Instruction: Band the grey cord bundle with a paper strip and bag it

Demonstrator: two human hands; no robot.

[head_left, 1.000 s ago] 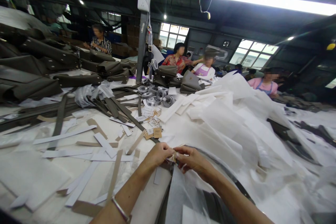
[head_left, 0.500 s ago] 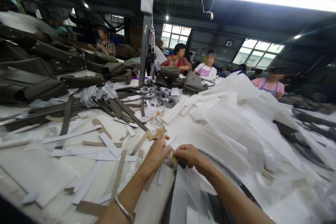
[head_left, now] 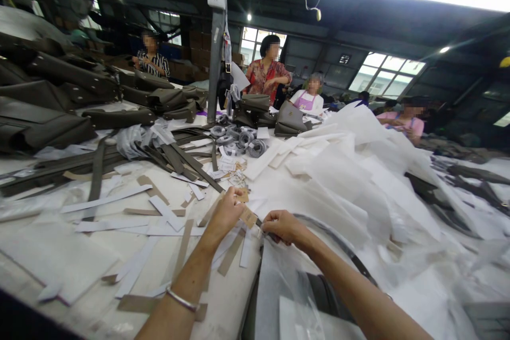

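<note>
A brown cardboard hang tag [head_left: 249,218] is pinched in the fingers of my left hand [head_left: 228,213]. Just to its right, my right hand [head_left: 283,226] is closed at the top of a dark bag [head_left: 326,293]; its fingertips hide what they grip. A pale string seems to run between the tag and that spot. Clear plastic and white sheeting [head_left: 274,287] partly cover the bag, which lies at the table's near edge. From behind my right hand a dark strap [head_left: 350,252] curves off to the right. Another brown tag [head_left: 243,195] lies just beyond my left fingers.
White and brown strips [head_left: 165,212] are scattered on the left. Farther back lie dark straps [head_left: 179,162], coiled grey rolls [head_left: 243,141] and stacked dark bags [head_left: 43,117]. White sheets [head_left: 358,170] heap up on the right. A post [head_left: 217,58] rises behind; several people work beyond.
My left hand has moved left, away from my right, and the tag now shows plainly between them. My right hand stays closed near the bag's top. A person in red across the table sits higher.
</note>
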